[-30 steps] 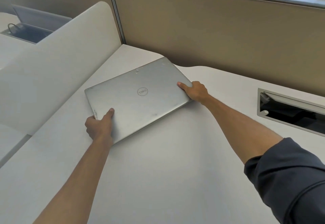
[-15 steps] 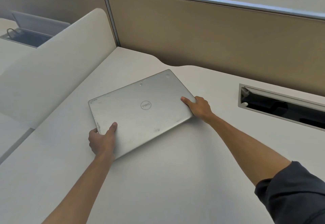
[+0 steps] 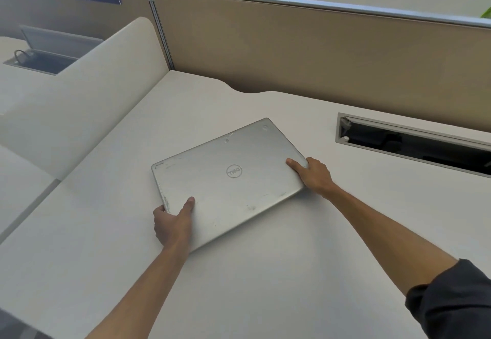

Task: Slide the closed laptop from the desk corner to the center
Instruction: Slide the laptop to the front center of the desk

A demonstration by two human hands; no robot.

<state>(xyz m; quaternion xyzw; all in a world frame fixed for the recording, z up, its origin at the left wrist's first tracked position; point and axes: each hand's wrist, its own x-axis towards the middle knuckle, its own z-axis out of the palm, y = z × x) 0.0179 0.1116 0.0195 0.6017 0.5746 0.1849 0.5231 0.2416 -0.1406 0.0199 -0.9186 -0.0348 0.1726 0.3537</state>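
A closed silver laptop (image 3: 228, 179) with a round logo on its lid lies flat and skewed on the white desk (image 3: 265, 285). My left hand (image 3: 172, 224) grips its near left corner, thumb on the lid and fingers under the edge. My right hand (image 3: 314, 175) holds the right corner the same way, thumb on top. The laptop sits well away from the far left corner where the partitions meet.
A tan partition wall (image 3: 318, 54) runs along the back of the desk. A cream curved divider (image 3: 79, 104) stands on the left. An open cable slot (image 3: 414, 144) is set in the desk to the right of the laptop.
The laptop has slid toward me and to the right, away from the desk corner, with both hands keeping the same hold on its corners.
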